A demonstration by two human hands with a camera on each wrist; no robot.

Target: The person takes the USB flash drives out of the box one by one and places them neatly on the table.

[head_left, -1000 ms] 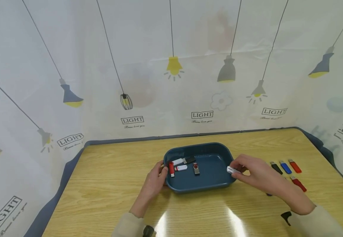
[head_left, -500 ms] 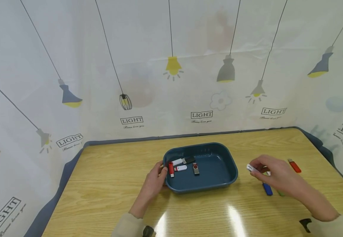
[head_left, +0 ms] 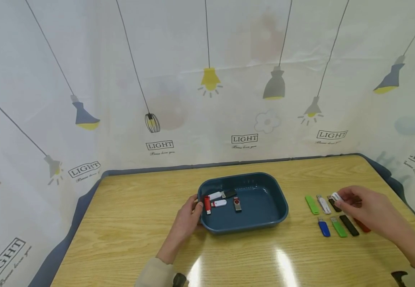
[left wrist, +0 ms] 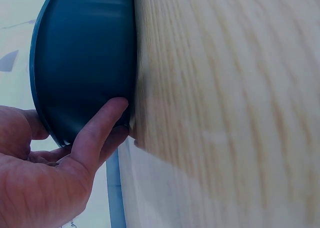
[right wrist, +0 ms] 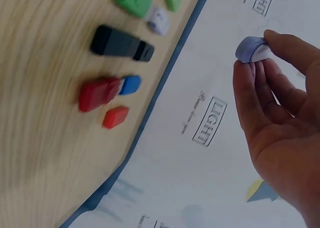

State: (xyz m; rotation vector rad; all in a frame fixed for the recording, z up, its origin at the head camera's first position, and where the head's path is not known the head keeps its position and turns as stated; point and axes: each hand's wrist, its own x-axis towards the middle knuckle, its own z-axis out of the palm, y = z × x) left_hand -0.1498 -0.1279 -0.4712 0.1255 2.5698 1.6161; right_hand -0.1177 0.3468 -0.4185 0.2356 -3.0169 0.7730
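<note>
My left hand (head_left: 187,215) grips the left end of a dark blue plastic bin (head_left: 250,228), thumb at the rim and fingers along the outer wall, as the left wrist view shows. Inside the bin lie several USB sticks: a red one (head_left: 207,205), white ones, a black one (head_left: 230,193) and a metal one with red (head_left: 237,204). Over on the right, my right hand (head_left: 368,207) pinches a white USB stick (right wrist: 251,49) between thumb and fingertips, above the rows of sticks on the table. Part of those rows is hidden under this hand.
Two rows of USB sticks lie right of the bin, among them a light green one (head_left: 312,205), a blue one (head_left: 323,227), a green one (head_left: 338,227) and a black one (head_left: 349,225). A curtain (head_left: 207,119) printed with lamps hangs behind the wooden table (head_left: 136,207).
My right hand has moved right with the white USB stick, from the bin's right rim to above the rows of sticks. The left hand and the bin stay in place.
</note>
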